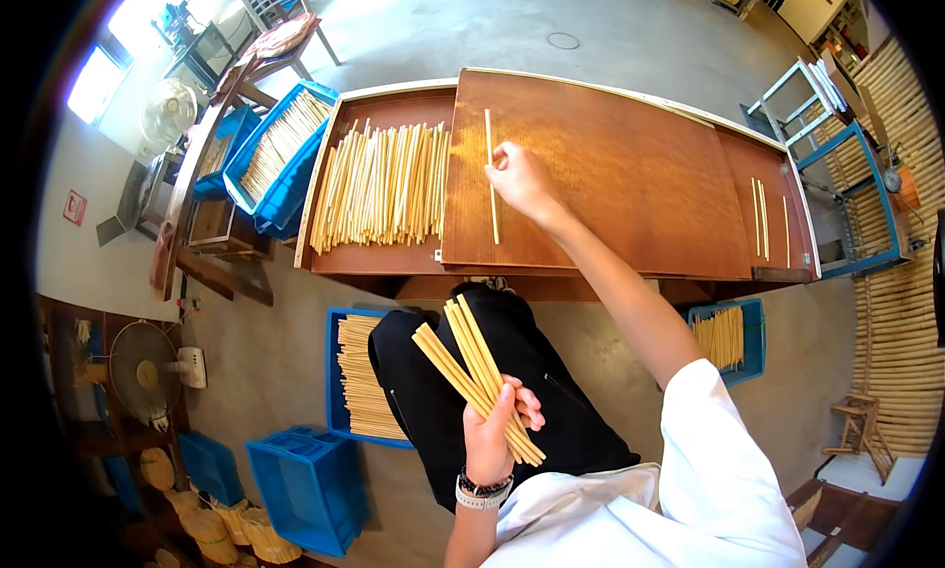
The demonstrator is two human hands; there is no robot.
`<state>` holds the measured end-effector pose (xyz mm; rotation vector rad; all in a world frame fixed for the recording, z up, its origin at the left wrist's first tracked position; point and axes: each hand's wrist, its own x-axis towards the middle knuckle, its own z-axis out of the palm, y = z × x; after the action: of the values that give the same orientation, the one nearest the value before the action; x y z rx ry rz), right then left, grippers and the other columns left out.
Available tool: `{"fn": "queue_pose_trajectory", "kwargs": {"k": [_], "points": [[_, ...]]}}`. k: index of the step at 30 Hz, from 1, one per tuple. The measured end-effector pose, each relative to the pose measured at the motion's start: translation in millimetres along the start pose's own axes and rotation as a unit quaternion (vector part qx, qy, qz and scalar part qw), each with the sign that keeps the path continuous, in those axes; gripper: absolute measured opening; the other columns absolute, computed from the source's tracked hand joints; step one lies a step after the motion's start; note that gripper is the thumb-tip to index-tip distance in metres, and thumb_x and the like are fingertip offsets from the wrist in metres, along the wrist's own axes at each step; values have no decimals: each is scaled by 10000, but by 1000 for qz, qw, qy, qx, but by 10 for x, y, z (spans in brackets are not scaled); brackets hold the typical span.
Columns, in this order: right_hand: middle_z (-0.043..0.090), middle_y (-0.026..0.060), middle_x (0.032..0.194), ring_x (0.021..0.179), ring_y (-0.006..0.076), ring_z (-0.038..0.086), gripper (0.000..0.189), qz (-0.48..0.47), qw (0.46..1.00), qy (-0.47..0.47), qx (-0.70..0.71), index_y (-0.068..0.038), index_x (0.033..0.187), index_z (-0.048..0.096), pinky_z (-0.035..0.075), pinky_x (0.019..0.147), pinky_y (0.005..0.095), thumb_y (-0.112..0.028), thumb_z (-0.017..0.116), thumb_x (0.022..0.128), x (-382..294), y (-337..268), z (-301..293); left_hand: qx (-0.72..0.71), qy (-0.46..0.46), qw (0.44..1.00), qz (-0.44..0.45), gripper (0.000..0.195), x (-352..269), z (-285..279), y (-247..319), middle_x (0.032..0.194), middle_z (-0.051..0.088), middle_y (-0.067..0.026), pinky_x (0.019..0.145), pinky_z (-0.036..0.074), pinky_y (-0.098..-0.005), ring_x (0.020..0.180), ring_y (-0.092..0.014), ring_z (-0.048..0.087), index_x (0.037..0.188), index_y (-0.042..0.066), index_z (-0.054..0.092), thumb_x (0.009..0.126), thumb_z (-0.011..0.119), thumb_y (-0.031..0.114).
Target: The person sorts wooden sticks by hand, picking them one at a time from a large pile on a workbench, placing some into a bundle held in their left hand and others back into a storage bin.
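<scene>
Over my lap, my left hand (498, 428) is closed around a bundle of thin pale wooden or bamboo sticks (472, 361), which fan out in two groups. On the raised brown board of the table (627, 177), my right hand (520, 177) has its thumb and fingers at a single stick (495, 213), which lies roughly crosswise to the table's length. Many similar sticks (384, 184) lie side by side in the recess at the table's left end. A few more sticks (760, 217) lie spaced apart in the recess at the right end.
A blue crate of sticks (280, 151) stands left of the table. Another stick-filled crate (332, 376) is on the floor beside my legs, and a smaller one (754, 346) is at the right. Stacked blue crates (303, 487) and a fan (146, 372) stand lower left.
</scene>
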<state>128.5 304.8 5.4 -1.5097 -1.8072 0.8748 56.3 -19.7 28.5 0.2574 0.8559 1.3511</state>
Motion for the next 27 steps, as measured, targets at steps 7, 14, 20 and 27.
{"fn": "queue_pose_trajectory", "kwargs": {"k": [7, 14, 20, 27], "points": [[687, 263, 797, 727, 351, 705, 213, -33, 996, 47, -66, 68, 976, 638, 574, 660, 434, -62, 631, 808, 438, -104, 233, 10, -16, 1000, 7, 152, 120, -37, 114, 842, 643, -139, 618, 534, -295, 660, -191, 642, 1079, -13, 524, 1034, 456, 116], [687, 260, 781, 733, 354, 706, 239, -32, 998, 42, -39, 72, 989, 644, 582, 686, 430, -75, 657, 801, 387, -135, 210, 7, -15, 1000, 1, 157, 125, -108, 47, 843, 645, -134, 616, 528, -293, 657, -183, 634, 1083, -7, 529, 1033, 466, 128], [712, 169, 783, 755, 277, 708, 309, 17, 997, 24, -74, 18, 1070, 645, 557, 720, 390, -187, 692, 844, 370, -104, 137, 13, -1, 1000, -2, 141, 112, -51, 69, 828, 627, -117, 582, 505, -274, 637, -159, 604, 1072, 8, 536, 1030, 459, 118], [705, 196, 809, 759, 299, 707, 283, -21, 999, 33, -26, 29, 1089, 638, 567, 721, 385, -141, 667, 865, 126, -165, -6, 39, 20, 999, 12, 152, 84, 17, 95, 832, 624, -98, 580, 498, -258, 637, -142, 595, 1068, 4, 554, 1030, 471, 126]]}}
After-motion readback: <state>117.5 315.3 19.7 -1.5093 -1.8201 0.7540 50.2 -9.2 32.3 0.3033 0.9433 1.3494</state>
